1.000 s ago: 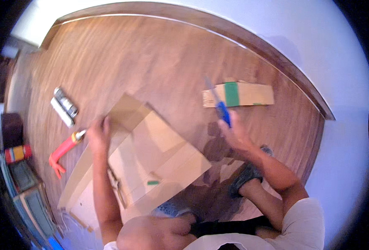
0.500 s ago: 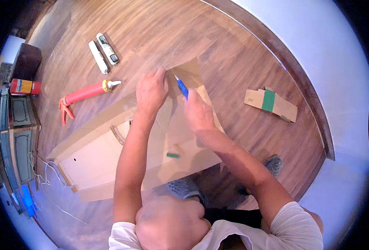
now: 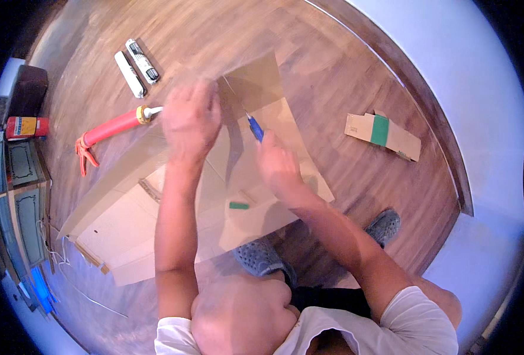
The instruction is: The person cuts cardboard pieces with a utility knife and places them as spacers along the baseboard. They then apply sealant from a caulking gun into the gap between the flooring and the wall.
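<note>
A large tan cardboard sheet [image 3: 247, 228] with raised side flaps lies tilted in front of me, a bit of green tape on it. My left hand [image 3: 192, 118], blurred, is closed at the far edge of its left part, the fingertips partly hidden. My right hand [image 3: 278, 164] grips a blue utility knife [image 3: 256, 128], its thin blade pointing up and left at the sheet. A slit runs through the cardboard from the far edge, widening into a dark gap between the hands, left of the knife.
Left of the sheet lies a red caulking gun [image 3: 113, 128], with two white sealant tubes [image 3: 130, 74] beyond it. A cardboard piece with green tape [image 3: 380, 130] rests at the right, near the wall. Cabinets [image 3: 28, 201] and a white cable [image 3: 90, 299] are at the left.
My left hand has moved left, away from the knife, and the cardboard has parted between the hands. The right hand with the knife has come slightly nearer to me.
</note>
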Demonstrator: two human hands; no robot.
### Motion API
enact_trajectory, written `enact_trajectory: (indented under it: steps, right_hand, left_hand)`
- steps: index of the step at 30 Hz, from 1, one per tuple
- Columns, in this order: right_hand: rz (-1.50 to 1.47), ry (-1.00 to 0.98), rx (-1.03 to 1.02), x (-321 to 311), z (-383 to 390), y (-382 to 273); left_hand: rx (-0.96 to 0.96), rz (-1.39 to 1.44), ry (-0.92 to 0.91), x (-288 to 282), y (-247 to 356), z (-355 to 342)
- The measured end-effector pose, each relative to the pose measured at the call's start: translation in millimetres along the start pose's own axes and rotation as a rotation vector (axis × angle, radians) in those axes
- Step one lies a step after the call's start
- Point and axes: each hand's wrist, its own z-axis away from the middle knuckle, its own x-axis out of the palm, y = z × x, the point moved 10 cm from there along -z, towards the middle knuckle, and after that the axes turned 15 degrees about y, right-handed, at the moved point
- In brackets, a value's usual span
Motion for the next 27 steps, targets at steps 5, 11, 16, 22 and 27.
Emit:
enact_trajectory:
  steps: [5,11,16,22,27]
  right_hand:
    - [0.073,-0.007,0.011,-15.2,28.8,6.7]
    - [0.140,-0.376,0.222,30.7,70.1,63.0]
    - [0.153,-0.285,0.100,56.8,102.1,116.2]
    - [0.152,-0.365,0.375,22.5,151.7,163.4]
    - [0.201,-0.140,0.096,-29.9,138.5,187.1]
  left_hand:
    - [0.017,0.113,0.063,-54.2,16.5,-36.7]
    - [-0.050,0.061,0.200,-107.1,2.5,-72.4]
    - [-0.124,0.241,0.208,-123.6,-33.1,-106.5]
    - [-0.146,0.017,0.376,-199.8,-114.7,-162.8]
    - [-0.290,0.032,0.040,-117.1,-235.3,-153.3]
